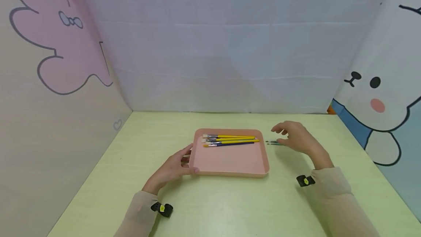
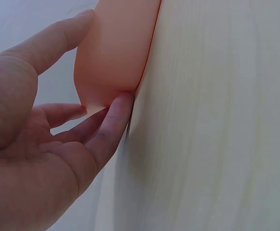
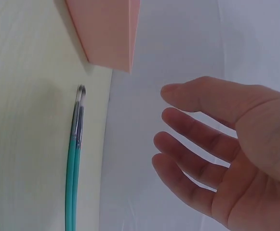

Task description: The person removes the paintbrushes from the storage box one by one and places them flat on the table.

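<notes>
A pink rectangular tray (image 1: 230, 164) lies on the table, with several yellow-handled paintbrushes (image 1: 238, 138) and a dark blue one (image 1: 235, 144) side by side in its far half. My left hand (image 1: 171, 166) holds the tray at its near left corner; in the left wrist view the thumb touches the upper edge of the tray wall (image 2: 118, 48) and fingertips meet its lower edge. To the tray's right, two teal-handled paintbrushes (image 3: 73, 163) lie together on the table. My right hand (image 1: 296, 138) hovers above them, fingers loosely bent and apart, holding nothing.
The pale wood-grain table (image 1: 217, 207) ends at a white cloth backdrop (image 1: 227, 65). Side panels with a pink cartoon figure (image 1: 75, 46) and a white one (image 1: 385, 87) stand left and right. A black band (image 1: 306, 181) is on the right wrist.
</notes>
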A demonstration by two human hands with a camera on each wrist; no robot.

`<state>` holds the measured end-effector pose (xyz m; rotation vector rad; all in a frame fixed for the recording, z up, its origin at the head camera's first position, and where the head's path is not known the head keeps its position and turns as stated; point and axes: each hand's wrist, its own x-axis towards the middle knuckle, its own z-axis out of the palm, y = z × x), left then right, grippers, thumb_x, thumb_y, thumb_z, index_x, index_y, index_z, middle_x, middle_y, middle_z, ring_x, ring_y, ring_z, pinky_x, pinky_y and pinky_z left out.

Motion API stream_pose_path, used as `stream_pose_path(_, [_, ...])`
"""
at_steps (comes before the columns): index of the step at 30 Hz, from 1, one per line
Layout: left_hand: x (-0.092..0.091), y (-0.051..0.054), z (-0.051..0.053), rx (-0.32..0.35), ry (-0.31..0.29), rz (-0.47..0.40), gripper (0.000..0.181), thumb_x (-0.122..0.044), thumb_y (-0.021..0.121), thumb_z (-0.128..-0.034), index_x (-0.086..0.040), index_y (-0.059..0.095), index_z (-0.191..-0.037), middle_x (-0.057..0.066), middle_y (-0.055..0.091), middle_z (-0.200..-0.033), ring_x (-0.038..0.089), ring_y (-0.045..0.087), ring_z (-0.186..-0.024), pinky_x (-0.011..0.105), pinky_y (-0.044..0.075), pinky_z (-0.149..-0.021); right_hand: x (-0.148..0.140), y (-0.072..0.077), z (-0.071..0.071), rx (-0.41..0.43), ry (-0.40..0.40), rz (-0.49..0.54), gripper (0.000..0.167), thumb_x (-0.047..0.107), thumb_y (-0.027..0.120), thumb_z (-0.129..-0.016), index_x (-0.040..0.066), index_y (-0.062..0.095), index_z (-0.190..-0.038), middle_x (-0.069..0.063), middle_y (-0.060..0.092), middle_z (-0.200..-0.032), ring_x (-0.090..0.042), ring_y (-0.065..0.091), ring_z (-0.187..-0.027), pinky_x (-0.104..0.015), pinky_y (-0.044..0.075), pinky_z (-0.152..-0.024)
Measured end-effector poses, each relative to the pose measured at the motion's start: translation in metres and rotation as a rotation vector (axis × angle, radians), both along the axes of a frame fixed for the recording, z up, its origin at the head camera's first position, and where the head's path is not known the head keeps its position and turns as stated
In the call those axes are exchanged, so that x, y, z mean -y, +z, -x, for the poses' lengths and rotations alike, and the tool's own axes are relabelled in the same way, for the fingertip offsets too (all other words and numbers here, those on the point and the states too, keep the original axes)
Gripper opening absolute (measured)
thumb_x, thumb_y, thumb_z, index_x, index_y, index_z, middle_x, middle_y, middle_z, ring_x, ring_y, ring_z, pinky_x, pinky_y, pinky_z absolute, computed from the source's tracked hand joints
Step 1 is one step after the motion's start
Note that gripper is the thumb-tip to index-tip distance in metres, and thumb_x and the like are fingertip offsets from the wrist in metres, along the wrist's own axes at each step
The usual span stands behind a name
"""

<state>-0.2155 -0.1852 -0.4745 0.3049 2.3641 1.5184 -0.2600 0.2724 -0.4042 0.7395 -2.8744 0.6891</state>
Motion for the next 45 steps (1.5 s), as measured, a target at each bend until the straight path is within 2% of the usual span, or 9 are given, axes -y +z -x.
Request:
stream_pose_path(4, [0.001,0.001,0.0,0.003,-0.01,-0.005,0.104,-0.027,0.091,-0.0869,-0.02,0.029,-0.17,0.009,0.051,-0.157,0.027,0.059,-0.13,0.046,0.052,-0.108,0.011,0.001,-0.003,0.007,0.021,0.052,0.036,0.001,0.083,-0.089,0.002,0.074,-0.124,-0.014,0.075,-0.118,-0.036,0.071,-0.1,-0.052,0.06,-0.088])
stream_pose_path(10, [0.001,0.001,0.0,0.001,-0.009,-0.001,0.104,-0.027,0.091,-0.0869,-0.02,0.029,-0.17,0.009,0.052,-0.156,0.027,0.06,-0.128,0.046,0.052,-0.107,0.029,0.001,-0.006,0.047,0.073,0.147,0.041,0.002,0.083,-0.09,0.0,0.071,-0.129,-0.019,0.072,-0.124,-0.04,0.068,-0.106,-0.055,0.06,-0.089])
stream_pose_path(20, [0.001,0.001,0.0,-0.005,-0.011,0.001,0.103,-0.028,0.091,-0.0871,-0.024,0.03,-0.17,0.009,0.051,-0.156,0.027,0.059,-0.13,0.046,0.052,-0.108,0.052,-0.001,-0.01,0.024,0.111,0.154,0.044,0.003,0.08,-0.091,0.0,0.07,-0.133,-0.016,0.07,-0.13,-0.04,0.065,-0.114,-0.057,0.06,-0.091])
stream_pose_path(29, [-0.003,0.001,0.0,-0.006,0.0,0.034,0.103,-0.031,0.091,-0.0873,-0.022,0.03,-0.17,0.008,0.054,-0.154,0.028,0.059,-0.131,0.049,0.053,-0.108,0.063,-0.005,-0.016,0.072,0.13,0.192,0.051,0.004,0.081,-0.092,0.002,0.066,-0.14,-0.015,0.069,-0.134,-0.037,0.064,-0.116,-0.059,0.057,-0.095])
stream_pose_path(34, [-0.004,0.003,0.0,-0.005,0.011,0.049,0.104,-0.032,0.091,-0.0864,-0.021,0.03,-0.17,0.009,0.057,-0.15,0.027,0.06,-0.128,0.048,0.054,-0.104,0.07,0.0,-0.012,0.104,0.126,0.142,0.048,0.005,0.082,-0.091,0.003,0.068,-0.137,-0.013,0.07,-0.13,-0.033,0.065,-0.112,-0.057,0.057,-0.096])
stream_pose_path(39, [-0.002,0.003,0.0,0.0,0.015,0.044,0.105,-0.033,0.092,-0.0859,-0.021,0.03,-0.17,0.009,0.057,-0.149,0.026,0.06,-0.126,0.047,0.054,-0.104,0.083,0.006,-0.001,0.132,0.186,0.047,0.043,0.005,0.081,-0.091,0.001,0.07,-0.133,-0.013,0.07,-0.126,-0.036,0.065,-0.113,-0.054,0.055,-0.097])
stream_pose_path(45, [0.0,0.001,-0.001,0.006,0.014,0.032,0.104,-0.033,0.091,-0.0866,-0.021,0.03,-0.17,0.009,0.057,-0.15,0.027,0.059,-0.128,0.048,0.053,-0.106,0.103,0.003,0.017,0.198,0.252,-0.07,0.043,0.006,0.081,-0.092,-0.001,0.069,-0.133,-0.018,0.07,-0.125,-0.04,0.065,-0.115,-0.053,0.054,-0.1])
